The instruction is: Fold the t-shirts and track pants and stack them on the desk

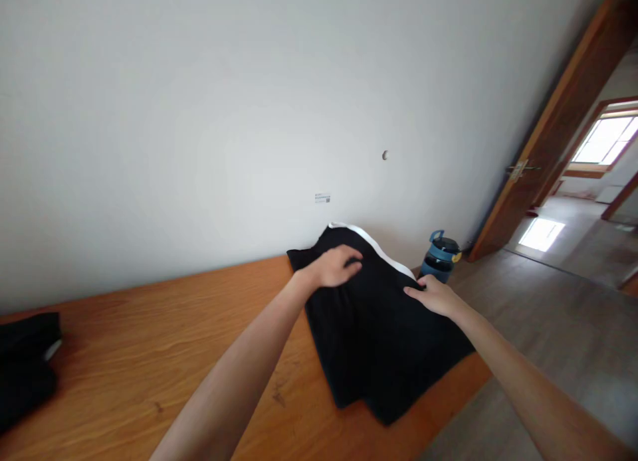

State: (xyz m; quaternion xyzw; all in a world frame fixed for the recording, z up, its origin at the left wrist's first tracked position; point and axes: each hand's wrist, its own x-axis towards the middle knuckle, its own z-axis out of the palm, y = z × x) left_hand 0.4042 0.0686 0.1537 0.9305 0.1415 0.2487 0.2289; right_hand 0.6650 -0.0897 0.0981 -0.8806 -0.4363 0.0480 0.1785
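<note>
On the white-trimmed black fabric garment (393,338): you, two-handed.
Your right hand (437,296) pinches its edge; can't tell if your loosely curled left hand (337,266) has any cloth. Garment's on the brown wooden table (164,355), blue-and-black bottle (440,256) just past it.

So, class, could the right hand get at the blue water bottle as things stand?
Probably yes: the blue water bottle stands just beyond the right hand, its lid unobstructed, though that hand seems to be pinching the black garment.
</note>
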